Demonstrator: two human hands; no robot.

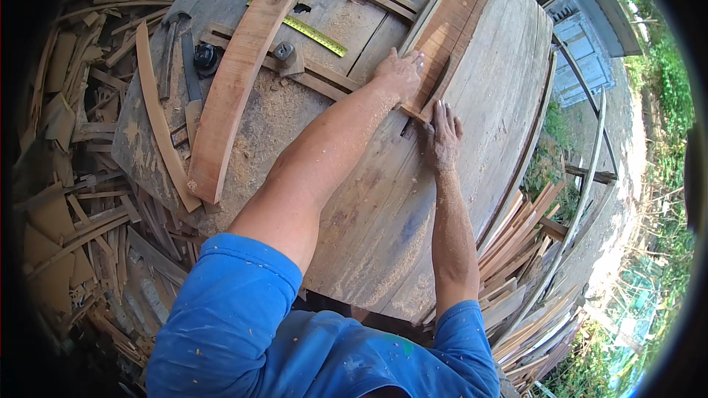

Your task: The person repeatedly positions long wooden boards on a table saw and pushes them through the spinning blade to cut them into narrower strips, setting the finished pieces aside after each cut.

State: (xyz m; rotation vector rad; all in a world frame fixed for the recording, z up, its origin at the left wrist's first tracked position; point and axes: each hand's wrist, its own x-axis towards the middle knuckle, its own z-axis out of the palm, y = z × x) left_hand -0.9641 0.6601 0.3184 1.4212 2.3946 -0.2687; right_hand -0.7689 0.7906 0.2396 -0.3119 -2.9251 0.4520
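Observation:
A reddish-brown wooden board (461, 11) lies lengthwise on the weathered tabletop, pointing away from me. My left hand (400, 76) is closed over its left edge near the close end, fingertips on the top face. At the near right corner is my right hand (444, 138), its fingers stretched forward and resting against the end of a narrow dark strip (440, 81). That strip runs along the board's right side, and a thin crosspiece (413, 113) sits at the near end between my hands. Sawdust coats both forearms.
Left of my arm lie a curved plank (247, 66), a yellow ruler (316, 35), a slotted wooden frame (324, 74), a metal-topped block (287, 57), a black round tool (206, 57) and a hammer (188, 59). Scrap wood (81, 214) is heaped beside the wooden table (369, 228).

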